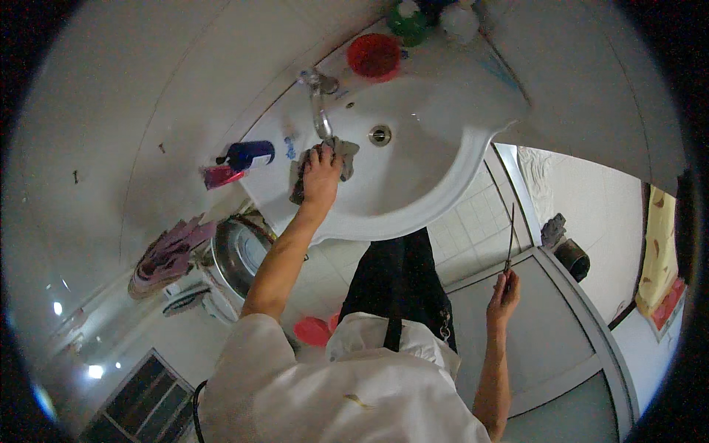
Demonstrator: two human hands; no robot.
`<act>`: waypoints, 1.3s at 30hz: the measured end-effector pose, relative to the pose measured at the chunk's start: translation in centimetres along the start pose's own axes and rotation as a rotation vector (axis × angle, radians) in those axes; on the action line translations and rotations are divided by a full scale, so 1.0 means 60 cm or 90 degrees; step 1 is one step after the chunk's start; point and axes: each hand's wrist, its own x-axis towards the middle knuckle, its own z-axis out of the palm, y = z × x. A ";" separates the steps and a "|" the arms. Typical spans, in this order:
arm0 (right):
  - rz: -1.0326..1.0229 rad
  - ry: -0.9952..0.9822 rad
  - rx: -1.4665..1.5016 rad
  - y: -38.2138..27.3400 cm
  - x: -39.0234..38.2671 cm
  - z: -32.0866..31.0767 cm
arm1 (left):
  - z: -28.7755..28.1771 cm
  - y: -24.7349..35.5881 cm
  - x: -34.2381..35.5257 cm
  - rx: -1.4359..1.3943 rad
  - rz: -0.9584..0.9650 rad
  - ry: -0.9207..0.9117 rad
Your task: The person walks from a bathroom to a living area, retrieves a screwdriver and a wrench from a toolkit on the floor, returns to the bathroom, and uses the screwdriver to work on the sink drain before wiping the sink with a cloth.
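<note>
My left hand (322, 181) is on the left side of the white washbasin (436, 188), its fingers curled over a crumpled grey cloth (346, 156). A darker part of the cloth hangs at the left of the hand. Just beyond my fingertips is the spout of the chrome tap (319, 103). The round metal drain (379, 135) lies to the right of the cloth. Away from the basin, at my right side, my right hand (504, 295) grips a long thin tool (511, 232) by its handle. Its slim shaft or blade points away from me; the exact kind is unclear.
On the basin's left rim lie a dark blue bottle (251, 154) and a pink-red packet (221, 176). A red cup (374, 57) and a green container (408, 26) stand at the far rim. A metal pan (240, 251) sits lower left. A framed door (524, 317) is on the right.
</note>
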 end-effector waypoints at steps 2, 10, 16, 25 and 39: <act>0.049 0.016 0.011 -0.008 -0.015 -0.007 | 0.026 -0.008 0.032 -0.026 0.025 0.055; 0.191 0.119 0.127 0.104 -0.099 -0.023 | 0.039 0.180 0.175 -0.568 -0.343 0.291; 0.208 0.095 0.133 0.094 -0.119 -0.002 | -0.011 0.345 0.304 -0.734 -0.310 0.381; 0.137 0.026 0.164 0.036 -0.064 0.014 | -0.025 0.215 0.149 -0.795 0.191 -0.089; -0.108 -0.161 0.029 -0.183 0.106 0.046 | -0.069 0.012 0.004 -0.395 -0.021 0.149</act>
